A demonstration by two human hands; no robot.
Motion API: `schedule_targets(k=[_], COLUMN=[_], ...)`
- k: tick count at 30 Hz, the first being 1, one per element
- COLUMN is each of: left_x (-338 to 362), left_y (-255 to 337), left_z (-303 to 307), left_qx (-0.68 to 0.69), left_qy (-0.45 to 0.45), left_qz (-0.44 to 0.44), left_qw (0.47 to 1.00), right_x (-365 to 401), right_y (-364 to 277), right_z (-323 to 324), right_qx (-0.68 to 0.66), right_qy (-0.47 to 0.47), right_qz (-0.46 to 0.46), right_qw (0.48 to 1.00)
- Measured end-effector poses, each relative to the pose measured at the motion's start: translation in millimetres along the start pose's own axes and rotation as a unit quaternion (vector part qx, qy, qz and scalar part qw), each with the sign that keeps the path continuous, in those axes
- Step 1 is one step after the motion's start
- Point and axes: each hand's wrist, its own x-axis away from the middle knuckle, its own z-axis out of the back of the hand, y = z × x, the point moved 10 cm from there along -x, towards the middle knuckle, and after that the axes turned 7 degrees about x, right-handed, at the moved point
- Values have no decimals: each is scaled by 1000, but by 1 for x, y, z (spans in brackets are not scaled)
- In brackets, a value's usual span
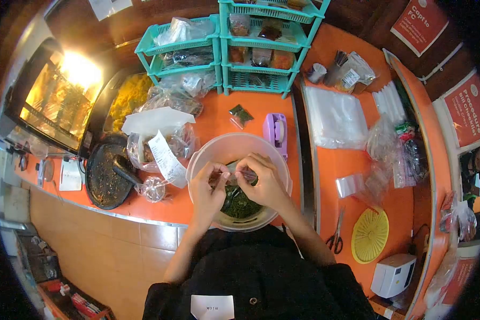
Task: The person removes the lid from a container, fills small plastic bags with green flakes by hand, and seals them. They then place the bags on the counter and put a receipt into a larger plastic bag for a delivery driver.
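Observation:
Both of my hands meet over a round translucent tub (pixel 237 144) with a dark green chopped filling (pixel 241 205) at its bottom. My left hand (pixel 209 186) and my right hand (pixel 262 178) pinch a small clear plastic bag (pixel 233 177) between thumbs and fingers. Behind the tub lies a small sealed packet of green filling (pixel 241 114). A purple tape dispenser (pixel 275 136) stands just right of the tub's rim.
A stone mortar (pixel 109 176) and a bagged bundle with a receipt (pixel 166 159) sit at left. Teal racks (pixel 261 82) stand behind. On the right counter are plastic bags (pixel 336 117), scissors (pixel 336 234), a yellow fan-shaped disc (pixel 369 236) and a white printer (pixel 393 275).

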Motion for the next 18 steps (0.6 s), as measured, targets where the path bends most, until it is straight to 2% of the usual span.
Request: schedule_targets(k=[9,15,18], left_x=[-3,-5,-7], left_y=[-14,-18,-23], left_z=[2,0,0], left_qx=[30,127,109], left_qy=[-2,-32,-20], left_qz=[39,87,56], left_qw=[999,988,992], right_x=[-3,-6,-6], right_y=[-6,-7,-5], right_z=[-4,-10,-12], right_qx=[-2,20,24], right_qy=[1,-22,-16], right_qz=[16,18,8], right_qw=[1000,999,1000])
